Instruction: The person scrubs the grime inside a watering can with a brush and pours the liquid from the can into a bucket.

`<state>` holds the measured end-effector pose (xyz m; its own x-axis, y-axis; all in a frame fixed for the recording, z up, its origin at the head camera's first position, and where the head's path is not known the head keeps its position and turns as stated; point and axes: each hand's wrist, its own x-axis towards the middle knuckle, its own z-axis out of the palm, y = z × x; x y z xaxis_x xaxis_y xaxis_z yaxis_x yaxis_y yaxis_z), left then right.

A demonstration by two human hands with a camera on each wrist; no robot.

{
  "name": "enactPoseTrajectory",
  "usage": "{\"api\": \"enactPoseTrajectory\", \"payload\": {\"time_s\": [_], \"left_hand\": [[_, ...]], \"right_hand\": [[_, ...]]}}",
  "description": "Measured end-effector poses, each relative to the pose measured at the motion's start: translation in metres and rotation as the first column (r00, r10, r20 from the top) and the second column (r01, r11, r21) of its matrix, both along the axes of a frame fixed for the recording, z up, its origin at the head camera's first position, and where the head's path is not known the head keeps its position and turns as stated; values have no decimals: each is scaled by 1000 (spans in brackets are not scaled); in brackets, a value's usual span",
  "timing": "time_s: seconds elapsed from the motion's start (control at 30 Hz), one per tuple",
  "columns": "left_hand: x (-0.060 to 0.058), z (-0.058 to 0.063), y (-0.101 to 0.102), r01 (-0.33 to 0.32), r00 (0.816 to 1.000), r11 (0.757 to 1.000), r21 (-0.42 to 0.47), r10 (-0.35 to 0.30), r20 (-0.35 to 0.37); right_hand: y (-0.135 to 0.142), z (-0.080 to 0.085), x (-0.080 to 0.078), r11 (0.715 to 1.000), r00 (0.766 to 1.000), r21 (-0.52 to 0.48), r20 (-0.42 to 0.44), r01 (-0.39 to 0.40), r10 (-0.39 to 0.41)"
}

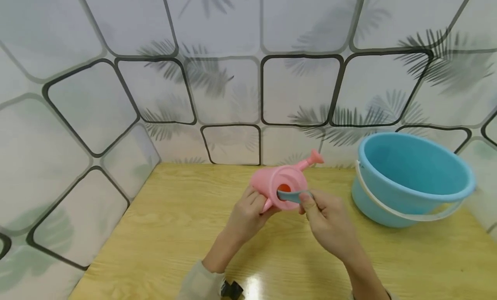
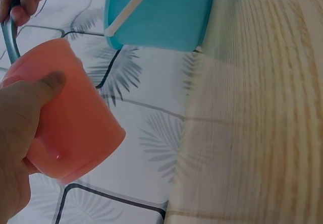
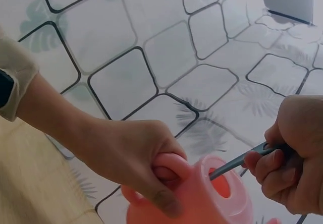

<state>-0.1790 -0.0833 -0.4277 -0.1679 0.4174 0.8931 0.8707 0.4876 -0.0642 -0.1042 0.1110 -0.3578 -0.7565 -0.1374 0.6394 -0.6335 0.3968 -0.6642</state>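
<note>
A pink watering can [image 1: 264, 181] is tilted above the table, its opening turned toward me and its spout pointing right. My left hand [image 1: 246, 214] grips it by the handle; in the left wrist view the thumb presses against the can's side [image 2: 86, 118]. With curled fingers my right hand [image 1: 331, 222] holds a slim blue-grey handle [image 3: 237, 161]. That handle reaches into the can's opening, so its far end is hidden and its kind cannot be told. Orange-red shows inside the opening.
A light-blue bucket [image 1: 388, 201] with a white carrying handle [image 1: 388, 211] stands at the right on the wood-grain table [image 1: 174, 214]. A patterned wall covering [image 1: 229, 89] rises behind the table and along its left side.
</note>
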Motion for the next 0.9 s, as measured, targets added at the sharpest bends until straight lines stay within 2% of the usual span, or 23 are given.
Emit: {"api": "enactPoseTrajectory", "payload": {"time_s": [0.13, 0.3, 0.4, 0.57, 0.73, 0.9], "left_hand": [[1, 0, 5, 24, 999, 999, 26, -24, 21], [4, -3, 8, 17, 998, 999, 44, -20, 66], [5, -4, 7, 2, 995, 999, 50, -7, 99], [7, -5, 8, 9, 988, 998, 60, -18, 155], [8, 1, 9, -2, 984, 1000, 3, 1, 177], [9, 14, 6, -35, 985, 995, -96, 51, 168]], "right_hand": [[-11, -6, -1, 999, 1000, -26, 6, 25, -25], [-13, -1, 4, 996, 994, -81, 110, 29, -20], [-12, 3, 7, 994, 990, -109, 138, 31, -16], [-12, 1, 5, 995, 984, -91, 177, 29, -12], [-10, 0, 1, 996, 977, -90, 211, 22, -3], [-1, 5, 2, 982, 976, -184, 206, -34, 72]]}}
